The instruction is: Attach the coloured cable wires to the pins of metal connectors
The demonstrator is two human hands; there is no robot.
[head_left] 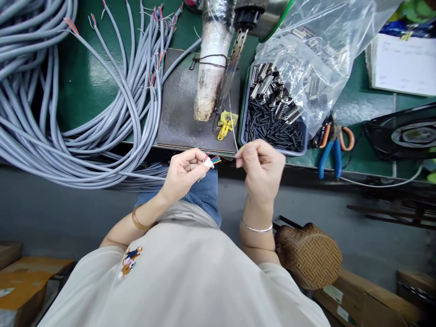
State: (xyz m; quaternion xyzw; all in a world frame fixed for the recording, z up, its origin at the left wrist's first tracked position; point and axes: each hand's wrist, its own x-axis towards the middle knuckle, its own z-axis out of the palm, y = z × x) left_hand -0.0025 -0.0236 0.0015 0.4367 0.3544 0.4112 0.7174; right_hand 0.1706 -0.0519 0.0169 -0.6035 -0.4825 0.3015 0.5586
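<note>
My left hand (184,175) is closed in a pinch on a cable end, with several coloured wires (216,160) fanning out to the right of the fingertips. Something white wraps the fingertip or cable there; I cannot tell which. To its right, my right hand (261,170) pinches the lower end of a thin silvery wire (233,129), which looks like solder and hangs down past a yellow clip (225,125). A gap separates the two hands. Above them, a stained white tube (213,77) and a dark slender rod (229,75) slant over a dark board (177,113).
Grey cables (129,113) with stripped ends heap at the left. A bin (242,113) of metal connectors and black sleeves sits right of the board, partly under a plastic bag (316,54). Pliers (334,145) lie further right. A woven stool (308,254) stands below.
</note>
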